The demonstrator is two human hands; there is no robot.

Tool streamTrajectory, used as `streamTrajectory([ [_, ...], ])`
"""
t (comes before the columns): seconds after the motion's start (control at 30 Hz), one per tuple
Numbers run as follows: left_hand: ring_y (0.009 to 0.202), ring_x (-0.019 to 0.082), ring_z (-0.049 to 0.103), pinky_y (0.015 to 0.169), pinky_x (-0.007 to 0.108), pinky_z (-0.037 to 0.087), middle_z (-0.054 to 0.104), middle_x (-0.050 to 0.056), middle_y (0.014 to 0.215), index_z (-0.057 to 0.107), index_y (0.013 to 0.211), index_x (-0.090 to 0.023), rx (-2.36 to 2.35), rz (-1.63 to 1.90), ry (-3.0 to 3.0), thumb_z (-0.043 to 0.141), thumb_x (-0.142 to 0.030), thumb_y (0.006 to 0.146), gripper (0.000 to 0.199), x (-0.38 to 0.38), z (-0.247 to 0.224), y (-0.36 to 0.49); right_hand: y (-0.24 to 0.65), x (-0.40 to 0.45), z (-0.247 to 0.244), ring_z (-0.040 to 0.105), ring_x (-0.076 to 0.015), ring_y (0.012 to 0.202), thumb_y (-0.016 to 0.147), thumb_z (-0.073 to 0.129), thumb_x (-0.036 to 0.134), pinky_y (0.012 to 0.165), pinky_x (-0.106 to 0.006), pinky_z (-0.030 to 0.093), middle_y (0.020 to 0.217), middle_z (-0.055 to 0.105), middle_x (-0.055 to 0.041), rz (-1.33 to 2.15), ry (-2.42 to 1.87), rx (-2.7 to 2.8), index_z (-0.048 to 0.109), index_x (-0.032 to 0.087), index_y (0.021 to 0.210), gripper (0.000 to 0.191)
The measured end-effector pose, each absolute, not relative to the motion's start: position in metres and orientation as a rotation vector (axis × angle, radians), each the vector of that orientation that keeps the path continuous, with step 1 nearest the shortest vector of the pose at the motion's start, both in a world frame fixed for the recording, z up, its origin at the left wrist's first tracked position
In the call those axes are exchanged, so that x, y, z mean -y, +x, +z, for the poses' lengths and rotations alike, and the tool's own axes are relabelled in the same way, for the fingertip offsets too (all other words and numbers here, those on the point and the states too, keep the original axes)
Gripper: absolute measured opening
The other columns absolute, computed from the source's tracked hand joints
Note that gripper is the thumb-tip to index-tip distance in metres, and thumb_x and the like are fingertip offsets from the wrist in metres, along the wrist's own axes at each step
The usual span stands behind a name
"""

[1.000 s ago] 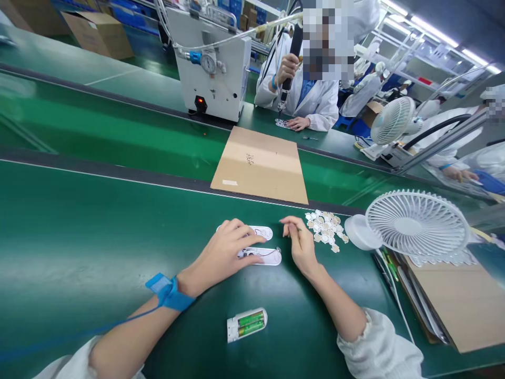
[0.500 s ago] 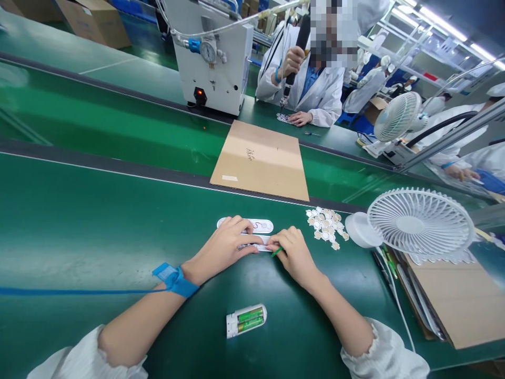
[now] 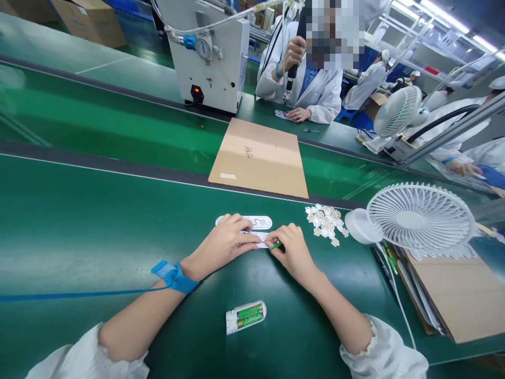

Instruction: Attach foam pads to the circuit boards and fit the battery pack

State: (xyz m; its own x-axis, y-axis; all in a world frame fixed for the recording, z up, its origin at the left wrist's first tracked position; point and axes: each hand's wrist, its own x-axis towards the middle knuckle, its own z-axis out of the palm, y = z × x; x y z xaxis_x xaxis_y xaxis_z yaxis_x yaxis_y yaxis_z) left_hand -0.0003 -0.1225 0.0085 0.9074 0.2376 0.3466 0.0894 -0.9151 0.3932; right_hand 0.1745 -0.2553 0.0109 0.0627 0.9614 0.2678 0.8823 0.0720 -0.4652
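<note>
Two oblong white casings with rounded ends lie side by side on the green table. My left hand (image 3: 226, 239) grips the nearer casing (image 3: 262, 237), thumb and fingers along its edges, hiding its left part. A thin wire shows on the farther casing (image 3: 261, 222), which is partly behind that hand. At the nearer casing's right end, my right hand (image 3: 291, 250) is closed with fingertips pinched, and a thin green stick-like tool (image 3: 275, 246) sits in its fingers. Closer to me lies a white battery case (image 3: 232, 321) holding green batteries (image 3: 250, 313).
Small white and tan stickers or pads (image 3: 325, 223) lie in a pile right of my hands. Beside them stands a white fan (image 3: 418, 218). A cardboard sheet (image 3: 260, 158) bridges the far table edge. Opposite, a co-worker's hand (image 3: 294, 52) holds a power screwdriver. A blue wrist strap (image 3: 175, 276) trails left.
My hands stay at the nearer casing, with only slight finger movement in the right hand. The green tool has tilted a little. The whole view has shifted slightly.
</note>
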Motion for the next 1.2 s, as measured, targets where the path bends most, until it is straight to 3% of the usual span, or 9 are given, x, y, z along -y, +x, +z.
streamTrajectory([
  [0.43, 0.096, 0.021, 0.049, 0.076, 0.032, 0.037, 0.059, 0.004, 0.100, 0.069, 0.103, -0.029, -0.224, 0.593, 2.742, 0.050, -0.037, 0.097, 0.022, 0.123, 0.008, 0.000, 0.172, 0.255, 0.017, 0.045, -0.0171, 0.077, 0.081, 0.064, 0.001, 0.071, -0.030, 0.030, 0.078, 0.057, 0.0018, 0.335, -1.875, 1.772, 0.059, 0.019, 0.084, 0.019],
  [0.73, 0.093, 0.022, 0.047, 0.080, 0.037, 0.035, 0.062, 0.000, 0.097, 0.071, 0.085, -0.027, -0.602, 0.581, 2.508, 0.067, -0.025, 0.085, 0.004, 0.139, 0.011, 0.012, 0.172, 0.252, 0.014, 0.049, -0.0171, 0.078, 0.082, 0.063, 0.004, 0.071, -0.031, 0.031, 0.080, 0.059, 0.0014, 0.379, -1.901, 1.733, 0.059, 0.020, 0.083, 0.016],
  [0.9, 0.091, 0.023, 0.045, 0.079, 0.038, 0.034, 0.062, 0.000, 0.092, 0.065, 0.076, -0.022, -0.815, 0.484, 2.369, 0.071, -0.018, 0.078, 0.008, 0.148, 0.019, 0.022, 0.173, 0.251, 0.014, 0.051, -0.0176, 0.079, 0.085, 0.063, 0.010, 0.072, -0.031, 0.032, 0.081, 0.059, 0.0007, 0.447, -1.926, 1.695, 0.058, 0.019, 0.082, 0.011],
  [1.2, 0.095, 0.024, 0.045, 0.082, 0.039, 0.033, 0.060, 0.000, 0.094, 0.062, 0.076, -0.021, -0.918, 0.329, 2.288, 0.066, -0.013, 0.077, 0.009, 0.150, 0.030, 0.027, 0.176, 0.240, 0.020, 0.054, -0.0155, 0.069, 0.080, 0.065, 0.011, 0.066, -0.028, 0.038, 0.075, 0.058, 0.0010, 0.656, -1.980, 1.609, 0.055, 0.018, 0.075, 0.013],
])
